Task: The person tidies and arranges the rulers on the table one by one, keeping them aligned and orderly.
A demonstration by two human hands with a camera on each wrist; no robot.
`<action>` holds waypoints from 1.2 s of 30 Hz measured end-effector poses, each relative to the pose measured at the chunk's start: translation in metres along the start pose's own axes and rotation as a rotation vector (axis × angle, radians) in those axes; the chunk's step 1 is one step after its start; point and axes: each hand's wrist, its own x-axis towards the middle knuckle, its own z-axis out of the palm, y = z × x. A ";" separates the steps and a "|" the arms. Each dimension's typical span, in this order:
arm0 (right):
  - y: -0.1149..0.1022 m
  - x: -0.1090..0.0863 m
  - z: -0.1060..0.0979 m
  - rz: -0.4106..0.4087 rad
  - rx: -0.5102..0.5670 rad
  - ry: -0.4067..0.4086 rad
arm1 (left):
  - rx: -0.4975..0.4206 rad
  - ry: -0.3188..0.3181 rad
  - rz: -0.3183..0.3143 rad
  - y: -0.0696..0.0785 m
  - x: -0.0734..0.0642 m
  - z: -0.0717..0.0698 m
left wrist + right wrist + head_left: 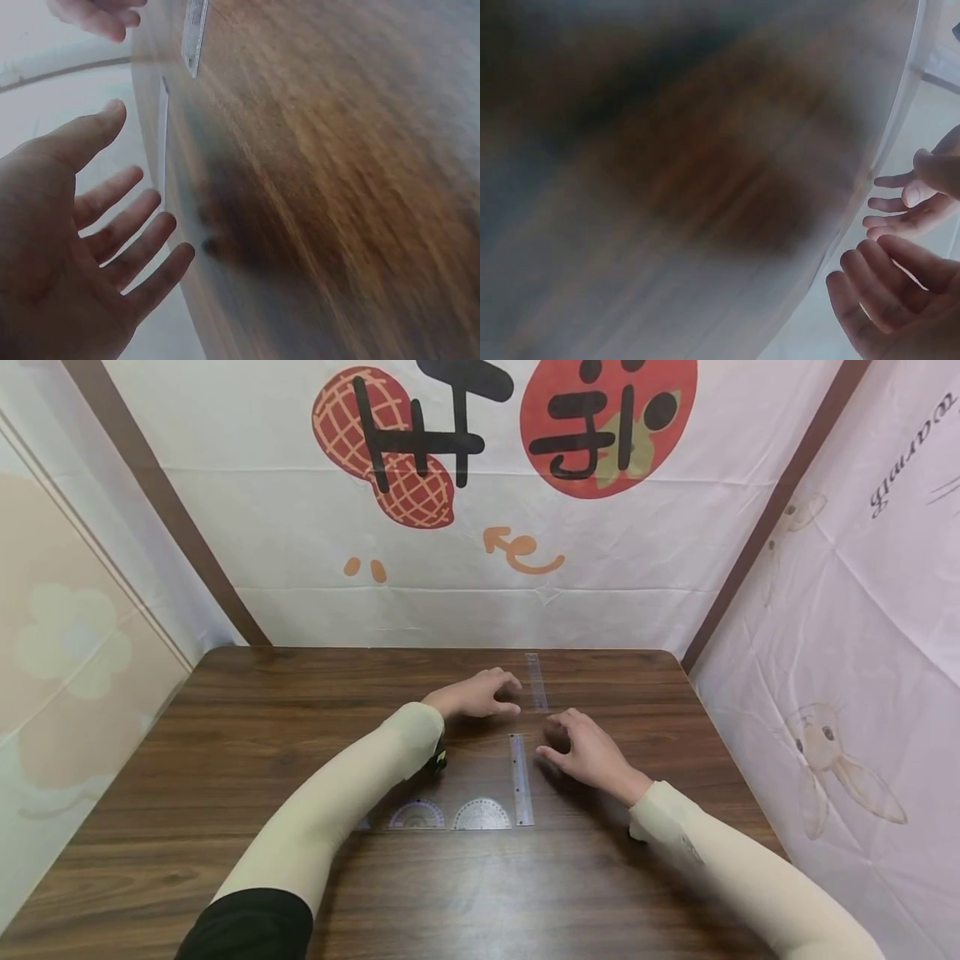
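Note:
My left hand (482, 693) hovers over the far middle of the table, fingers loosely bent and holding nothing. Just right of its fingertips lies a clear ruler (537, 683), pointing away from me. A second clear ruler (522, 781) lies nearer, roughly in line with it. My right hand (592, 756) is to the right of both rulers, fingers relaxed with nothing in them. In the left wrist view the left hand (82, 232) shows spread fingers. The right wrist view has the right hand (900, 300) with bent fingers and an empty palm.
Two clear protractors (417, 814) (482, 814) lie side by side left of the nearer ruler. The tip of another clear piece (363, 823) shows beside the left forearm, mostly hidden. The brown wooden table (465, 902) has printed cloth walls (465, 618) behind and at both sides.

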 end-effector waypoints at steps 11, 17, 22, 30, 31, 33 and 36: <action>0.014 0.022 0.002 0.075 0.057 -0.004 | -0.038 0.087 -0.033 -0.008 0.022 0.001; 0.022 0.033 0.002 0.118 0.065 -0.028 | -0.062 0.126 -0.052 -0.018 0.034 0.003; 0.027 0.040 0.002 0.135 0.051 -0.035 | -0.097 0.133 -0.074 -0.020 0.043 0.006; 0.032 0.053 0.002 0.160 0.015 -0.061 | -0.094 0.152 -0.133 -0.017 0.055 0.011; 0.032 0.055 0.002 0.161 0.008 -0.061 | -0.087 0.158 -0.143 -0.016 0.057 0.012; 0.033 0.059 0.002 0.162 -0.007 -0.057 | -0.068 0.169 -0.161 -0.015 0.061 0.012; 0.035 0.064 0.003 0.163 -0.031 -0.053 | -0.036 0.183 -0.186 -0.014 0.067 0.015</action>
